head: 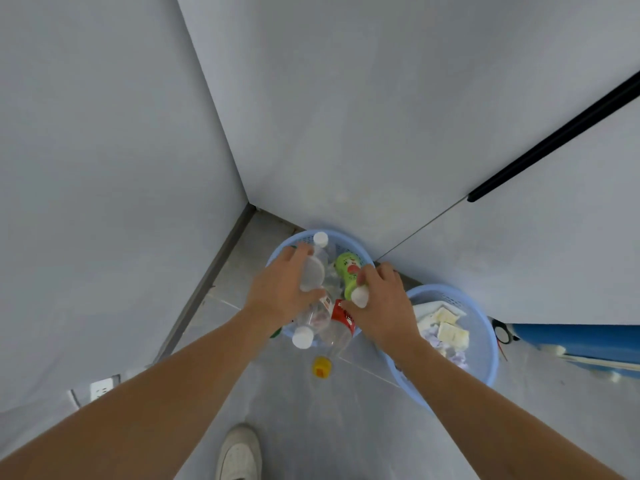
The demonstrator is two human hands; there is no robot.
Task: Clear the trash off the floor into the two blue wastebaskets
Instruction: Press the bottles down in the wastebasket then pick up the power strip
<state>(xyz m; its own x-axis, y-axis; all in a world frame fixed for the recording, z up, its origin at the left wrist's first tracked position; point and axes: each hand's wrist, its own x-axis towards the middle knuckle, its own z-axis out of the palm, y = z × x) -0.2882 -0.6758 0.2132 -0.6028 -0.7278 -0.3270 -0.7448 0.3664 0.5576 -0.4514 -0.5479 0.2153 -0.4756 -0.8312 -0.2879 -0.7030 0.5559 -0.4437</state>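
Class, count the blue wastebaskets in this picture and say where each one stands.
2. One blue wastebasket stands in the wall corner under both hands, holding bottles. The other blue wastebasket stands to its right along the wall, holding paper scraps.

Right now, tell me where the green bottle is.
The green bottle is in the head view's centre, over the left basket in the corner, held by the right hand beside the clear bottle in the left hand.

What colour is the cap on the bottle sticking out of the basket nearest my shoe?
Yellow. The cap shows best in the head view, on a clear bottle with a red label.
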